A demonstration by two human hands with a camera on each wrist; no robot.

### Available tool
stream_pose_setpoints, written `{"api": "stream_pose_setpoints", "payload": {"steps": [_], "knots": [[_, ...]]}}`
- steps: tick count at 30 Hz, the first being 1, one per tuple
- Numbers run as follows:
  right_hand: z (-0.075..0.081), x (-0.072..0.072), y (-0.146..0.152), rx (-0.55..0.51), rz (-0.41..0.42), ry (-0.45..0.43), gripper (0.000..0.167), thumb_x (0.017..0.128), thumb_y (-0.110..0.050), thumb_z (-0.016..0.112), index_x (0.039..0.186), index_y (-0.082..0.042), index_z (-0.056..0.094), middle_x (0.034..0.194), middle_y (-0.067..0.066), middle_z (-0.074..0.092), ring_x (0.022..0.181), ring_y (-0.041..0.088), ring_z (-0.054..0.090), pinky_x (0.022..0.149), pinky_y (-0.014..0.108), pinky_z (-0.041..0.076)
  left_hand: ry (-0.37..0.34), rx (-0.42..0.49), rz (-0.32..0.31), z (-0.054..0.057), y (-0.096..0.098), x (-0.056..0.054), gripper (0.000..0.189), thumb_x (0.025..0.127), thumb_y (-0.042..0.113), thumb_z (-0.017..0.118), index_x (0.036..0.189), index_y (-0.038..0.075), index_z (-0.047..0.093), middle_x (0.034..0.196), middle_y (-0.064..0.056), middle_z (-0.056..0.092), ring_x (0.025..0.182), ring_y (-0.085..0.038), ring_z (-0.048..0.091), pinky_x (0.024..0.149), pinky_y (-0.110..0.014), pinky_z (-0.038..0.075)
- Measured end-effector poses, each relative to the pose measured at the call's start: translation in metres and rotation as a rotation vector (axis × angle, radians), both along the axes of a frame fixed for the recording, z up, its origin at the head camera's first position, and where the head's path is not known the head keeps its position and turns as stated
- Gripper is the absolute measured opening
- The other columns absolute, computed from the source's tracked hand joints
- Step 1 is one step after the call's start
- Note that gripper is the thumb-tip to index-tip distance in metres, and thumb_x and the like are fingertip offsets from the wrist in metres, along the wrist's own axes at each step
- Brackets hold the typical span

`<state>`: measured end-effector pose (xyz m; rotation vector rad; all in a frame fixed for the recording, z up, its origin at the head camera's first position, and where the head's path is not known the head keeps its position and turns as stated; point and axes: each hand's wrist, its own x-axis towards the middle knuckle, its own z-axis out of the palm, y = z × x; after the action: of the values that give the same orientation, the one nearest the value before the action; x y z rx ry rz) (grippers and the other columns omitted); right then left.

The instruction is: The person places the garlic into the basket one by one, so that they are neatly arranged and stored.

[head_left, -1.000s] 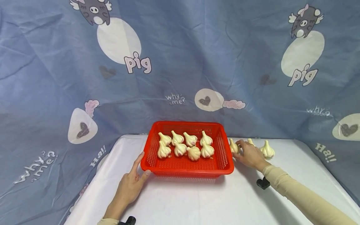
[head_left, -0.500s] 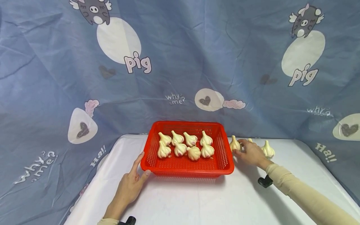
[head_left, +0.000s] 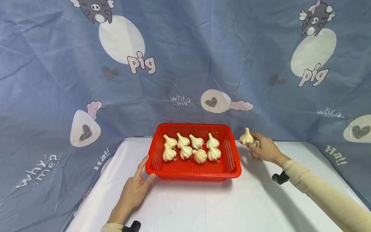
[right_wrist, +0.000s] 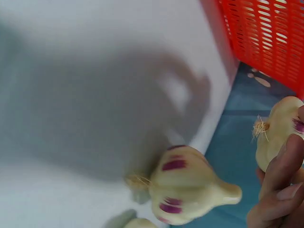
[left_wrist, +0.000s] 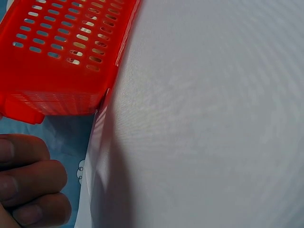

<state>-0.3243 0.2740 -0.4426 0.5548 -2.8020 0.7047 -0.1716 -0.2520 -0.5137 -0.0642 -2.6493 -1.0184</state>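
In the head view my right hand (head_left: pixel 267 149) pinches a garlic bulb (head_left: pixel 246 138) by its side, raised off the table just right of the red plastic basket (head_left: pixel 197 174). The right wrist view shows the fingers (right_wrist: pixel 280 166) against this bulb, with its root tuft facing the table. My left hand (head_left: pixel 134 190) rests at the basket's near left corner, index finger and thumb straight and spread against the rim. Its other fingers (left_wrist: pixel 35 180) are bent beside the basket in the left wrist view. Inside the basket lie several garlic bulbs (head_left: pixel 200 156) in two rows.
Another garlic bulb (right_wrist: pixel 185 185) stands on the white table (head_left: pixel 185 206) below my right hand, and part of one more bulb (right_wrist: pixel 140 223) shows beside it. In the head view my right hand mostly hides them. A blue printed cloth (head_left: pixel 179 64) hangs behind the table.
My right hand has lifted the garlic bulb off the table beside the basket and drawn it slightly up and to the right. The left hand and basket stay in place.
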Motion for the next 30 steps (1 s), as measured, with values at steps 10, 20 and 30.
{"api": "stream_pose_setpoints", "payload": {"steps": [10,20,30], "knots": [[0.019,0.005,-0.007,-0.045,0.002,-0.059,0.059,0.103,-0.037,0.069,0.142,0.004,0.055,0.118,0.022,0.073,0.087,0.030,0.069,0.078,0.046,0.054,0.008,0.004,-0.006,0.002,0.001,-0.001,0.075,0.101,0.043,0.069,0.166,0.042,0.031,0.051,0.015,0.029,0.048,0.000,0.020,0.046,-0.025,0.023],[0.036,0.012,-0.033,-0.089,0.006,-0.042,0.060,0.095,-0.042,0.080,0.138,-0.005,0.060,0.077,0.005,0.062,0.051,0.013,0.043,0.046,0.030,0.035,0.026,0.016,-0.014,0.002,0.001,0.001,0.076,0.101,0.040,0.070,0.166,0.042,0.031,0.052,0.017,0.027,0.048,0.002,0.018,0.045,-0.025,0.022],[0.040,0.017,-0.061,-0.174,0.075,-0.053,0.056,0.085,-0.034,0.091,0.127,-0.009,0.064,0.118,0.016,0.076,0.052,0.013,0.052,0.051,0.028,0.044,0.022,0.018,-0.014,-0.001,0.002,0.001,0.075,0.102,0.041,0.069,0.166,0.043,0.031,0.052,0.016,0.027,0.048,0.001,0.019,0.045,-0.025,0.023]]}}
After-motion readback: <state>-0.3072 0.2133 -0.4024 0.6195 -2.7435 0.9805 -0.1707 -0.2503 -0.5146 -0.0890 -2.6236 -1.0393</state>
